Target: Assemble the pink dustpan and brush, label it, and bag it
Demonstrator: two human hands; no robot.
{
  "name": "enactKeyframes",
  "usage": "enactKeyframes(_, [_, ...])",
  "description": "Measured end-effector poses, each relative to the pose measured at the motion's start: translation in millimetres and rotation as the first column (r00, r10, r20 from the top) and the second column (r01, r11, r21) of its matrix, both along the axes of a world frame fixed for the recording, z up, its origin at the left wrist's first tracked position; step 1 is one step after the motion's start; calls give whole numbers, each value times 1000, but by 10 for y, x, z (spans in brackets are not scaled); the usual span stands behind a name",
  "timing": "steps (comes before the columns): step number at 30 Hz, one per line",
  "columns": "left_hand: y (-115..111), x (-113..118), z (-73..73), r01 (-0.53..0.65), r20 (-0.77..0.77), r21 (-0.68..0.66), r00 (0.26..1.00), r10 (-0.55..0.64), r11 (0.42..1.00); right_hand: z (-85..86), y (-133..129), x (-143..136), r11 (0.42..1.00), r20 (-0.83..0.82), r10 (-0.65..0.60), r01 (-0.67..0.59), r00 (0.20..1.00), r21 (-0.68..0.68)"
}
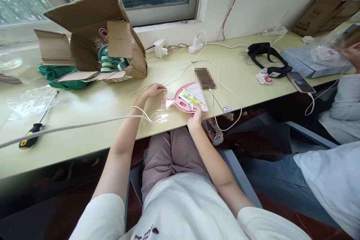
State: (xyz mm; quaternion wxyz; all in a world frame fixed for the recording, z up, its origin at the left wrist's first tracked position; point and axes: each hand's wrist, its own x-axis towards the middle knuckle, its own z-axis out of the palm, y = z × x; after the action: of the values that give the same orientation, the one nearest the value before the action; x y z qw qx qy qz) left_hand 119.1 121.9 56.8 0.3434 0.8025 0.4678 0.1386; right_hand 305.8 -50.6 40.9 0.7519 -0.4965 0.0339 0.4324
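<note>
A pink round item with a short handle [178, 102] lies near the table's front edge, with a white, green-printed card [194, 95] on it. My right hand [196, 117] grips the lower right edge of the card and pink item, thumb on top. To the left, my left hand [155, 90] rests above the table, fingers bent and close together; whether anything small is in them is hidden. Clear plastic film [160, 117] lies below it, by the pink handle. A blurred-out phone-like object [205, 78] touches the card's upper right.
An open cardboard box [137, 54] holds green and pink items at the back left. A screwdriver [33, 135] lies far left. White cables cross the table [112, 101]. Right are a black headset [257, 50], a phone [300, 82], a light-blue box [300, 62] and another person's hand [353, 56].
</note>
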Motion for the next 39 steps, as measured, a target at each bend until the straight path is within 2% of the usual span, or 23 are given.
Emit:
enactKeyframes(6, [-71, -81, 7, 4, 47, 29, 999, -5, 1000, -1, 25, -48, 1000, -9, 2, -2, 1000, -7])
enactKeyframes(13, [-103, -274, -26, 170, 2, -112, 985, -171, 979, -16, 4, -54, 999, 34, 36, -36, 999, -7])
enactKeyframes(20, [-198, -284, -16, 138, 170, -187, 980, -106, 973, -33, 3, 18, 998, 5, 60, -60, 998, -14])
enactKeyframes(22, [-221, -312, 1, 143, 253, -197, 963, -90, 970, -26, 12, 103, 995, 19, 95, -95, 995, 6])
enactKeyframes(25, [-260, -354, 29, 152, 355, -212, 932, -69, 965, 46, 67, 342, 989, 128, 112, -123, 985, 82])
enactKeyframes(27, [-285, -364, 47, 147, 391, -210, 919, -55, 966, 152, 159, 581, 974, 232, 138, -174, 963, 143])
enactKeyframes(29, [-305, -355, 67, 146, 413, -195, 909, -54, 970, 301, 308, 854, 948, 336, 215, -279, 917, 153])
enactKeyframes(31, [-319, -324, 91, 151, 439, -183, 897, -57, 971, 469, 497, 1102, 888, 401, 374, -448, 836, 107])
enactKeyframes(34, [-342, -248, 135, 165, 447, -199, 893, -61, 966, 686, 782, 1298, 698, 323, 693, -712, 644, -76])
enactKeyframes(36, [-360, -188, 163, 165, 432, -208, 900, -61, 964, 774, 919, 1276, 582, 235, 810, -786, 538, -208])
enactKeyframes(39, [-383, -99, 191, 167, 443, -222, 895, -53, 961, 823, 1015, 1102, 410, 153, 912, -838, 381, -359])
